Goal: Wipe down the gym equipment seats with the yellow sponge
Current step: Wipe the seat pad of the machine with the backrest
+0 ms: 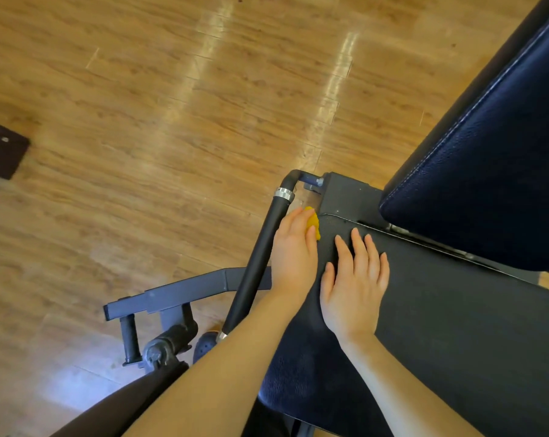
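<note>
Below us, a wooden floor spreads under a dark padded seat and its upright backrest. Our right hand lies flat on the seat, fingers straight and slightly spread. Our left hand curls around the yellow sponge, pressing it against the seat's far left edge beside a black handlebar.

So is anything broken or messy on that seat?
Nothing stands out. The dark seat looks whole and unspilled; the left hand holds the yellow sponge at its edge, and the right hand rests flat on it.
</note>
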`<action>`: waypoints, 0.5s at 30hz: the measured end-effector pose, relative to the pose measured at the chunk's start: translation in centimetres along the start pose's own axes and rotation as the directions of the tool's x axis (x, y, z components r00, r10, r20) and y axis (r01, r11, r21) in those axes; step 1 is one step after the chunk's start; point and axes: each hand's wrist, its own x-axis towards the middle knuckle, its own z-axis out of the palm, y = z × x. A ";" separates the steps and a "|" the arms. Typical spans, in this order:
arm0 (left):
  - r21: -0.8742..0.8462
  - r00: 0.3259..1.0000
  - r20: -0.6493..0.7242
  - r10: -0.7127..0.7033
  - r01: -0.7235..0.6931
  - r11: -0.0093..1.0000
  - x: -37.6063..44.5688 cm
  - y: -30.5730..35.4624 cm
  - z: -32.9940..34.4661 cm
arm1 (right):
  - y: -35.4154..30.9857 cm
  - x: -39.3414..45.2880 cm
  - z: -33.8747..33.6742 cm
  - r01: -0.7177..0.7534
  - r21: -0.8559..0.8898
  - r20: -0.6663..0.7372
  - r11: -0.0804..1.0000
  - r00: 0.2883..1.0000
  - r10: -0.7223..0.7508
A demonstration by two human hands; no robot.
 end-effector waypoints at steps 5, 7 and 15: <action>0.033 0.998 -0.019 0.058 -0.057 0.998 0.1 -0.2 -0.1 | 0.0 0.1 0.0 0.003 0.003 0.001 1.000 1.000 -0.003; 0.031 0.998 -0.034 0.044 -0.043 0.999 -0.9 -0.5 -0.2 | 0.1 0.0 0.0 0.006 0.006 0.003 1.000 1.000 -0.006; 0.039 0.999 0.003 -0.039 0.039 0.999 -6.1 -2.1 -1.8 | 0.0 0.0 -0.1 0.000 0.020 0.016 1.000 1.000 0.000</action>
